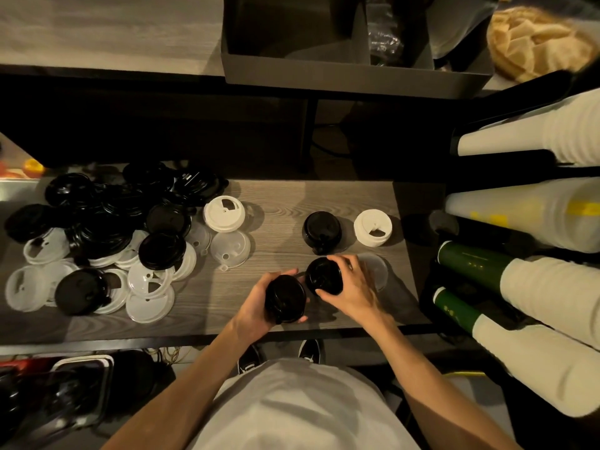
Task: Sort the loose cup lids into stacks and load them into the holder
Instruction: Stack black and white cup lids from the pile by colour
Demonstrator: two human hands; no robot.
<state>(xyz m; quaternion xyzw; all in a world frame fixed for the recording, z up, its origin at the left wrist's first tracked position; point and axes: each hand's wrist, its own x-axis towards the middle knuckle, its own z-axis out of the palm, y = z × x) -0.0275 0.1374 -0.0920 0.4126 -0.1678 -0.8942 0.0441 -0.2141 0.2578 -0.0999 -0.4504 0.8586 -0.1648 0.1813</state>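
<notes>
A big heap of loose black, white and clear lids [107, 241] covers the left of the wooden counter [285, 199]. My left hand [256, 306] grips a black lid stack [285, 298] above the counter's front. Beside it, my right hand [354, 287] curls round a second black lid stack [324, 276]. Further back stand a third black stack [322, 232] and a white lid stack [372, 227]. A clear lid stack [378, 269] sits partly hidden behind my right hand. One white lid [224, 213] and a clear lid [230, 249] lie at the heap's edge.
A cup rack [470, 280] at the right holds slanted rows of white and green cups [532, 287]. A dark bin [354, 73] sits on the upper shelf, with a bag of chips [535, 40] beside it. Black trays [78, 391] lie below the counter's front edge.
</notes>
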